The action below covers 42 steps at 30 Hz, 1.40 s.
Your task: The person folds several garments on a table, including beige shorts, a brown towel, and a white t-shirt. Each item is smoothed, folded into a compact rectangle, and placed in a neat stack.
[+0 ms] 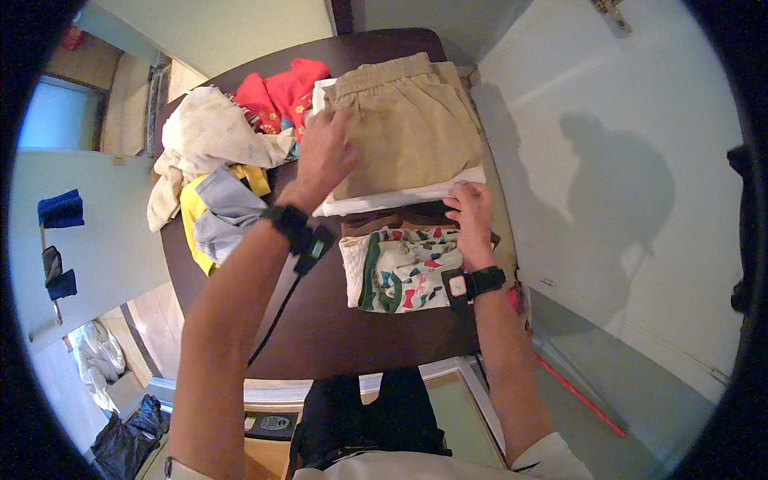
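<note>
Khaki elastic-waist shorts or trousers (408,129) lie folded on top of a stack, with a folded white garment (384,201) showing beneath them. My left hand (327,153), slightly blurred, is over the stack's left edge with its fingers curled; whether it grips cloth is hidden. At the stack's near right corner, my right hand (473,210) has its fingers apart, by the edge of the white garment. Below that hand lies a folded white garment with a colourful bow print and green trim (408,273), on top of other folded cloth. Both wrists wear black straps with small devices.
The dark brown table (360,342) bears a loose heap at left: a cream garment (207,129), a red patterned garment (282,90), a yellow garment (192,219) and a grey garment (228,207). A pale wall (630,180) stands close on the right. A black cord (276,321) hangs from the left wrist.
</note>
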### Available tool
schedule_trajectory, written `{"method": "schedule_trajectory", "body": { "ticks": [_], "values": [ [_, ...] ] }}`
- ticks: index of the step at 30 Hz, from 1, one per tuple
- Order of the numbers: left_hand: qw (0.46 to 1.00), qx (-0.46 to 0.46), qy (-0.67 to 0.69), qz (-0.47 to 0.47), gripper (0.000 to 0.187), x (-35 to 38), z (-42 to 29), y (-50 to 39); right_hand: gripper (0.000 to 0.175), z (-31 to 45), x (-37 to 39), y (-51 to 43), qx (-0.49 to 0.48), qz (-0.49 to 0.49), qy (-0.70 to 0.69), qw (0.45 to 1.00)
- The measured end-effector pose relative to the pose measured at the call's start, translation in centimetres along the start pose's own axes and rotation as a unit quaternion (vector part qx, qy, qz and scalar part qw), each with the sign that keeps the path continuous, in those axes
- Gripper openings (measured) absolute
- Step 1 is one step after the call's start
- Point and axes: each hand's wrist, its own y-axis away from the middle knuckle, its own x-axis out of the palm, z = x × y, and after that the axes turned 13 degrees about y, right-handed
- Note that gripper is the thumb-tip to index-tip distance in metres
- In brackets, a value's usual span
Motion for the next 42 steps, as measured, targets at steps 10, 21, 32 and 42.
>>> {"method": "schedule_trajectory", "body": {
  "ticks": [10,21,32,42],
  "values": [
    [0.994,-0.005,-0.031,0.1,0.058,0.8,-1.2,8.9,0.044,8.1,1.7,-2.1,-0.476,-0.121,0.459,0.741],
    [0.987,-0.113,-0.04,0.11,0.064,3.2,-0.9,12.0,0.045,0.6,3.7,-5.3,-0.406,-0.091,0.607,0.677],
    [0.95,-0.3,0.089,0.01,0.047,-1.3,-3.0,26.1,0.019,3.8,1.8,2.1,-0.419,-0.059,0.465,0.778],
    [0.867,-0.461,0.188,-0.025,0.026,-1.4,-5.8,39.6,0.011,-14.4,9.4,25.8,-0.202,0.349,0.315,0.859]
  ]
}}
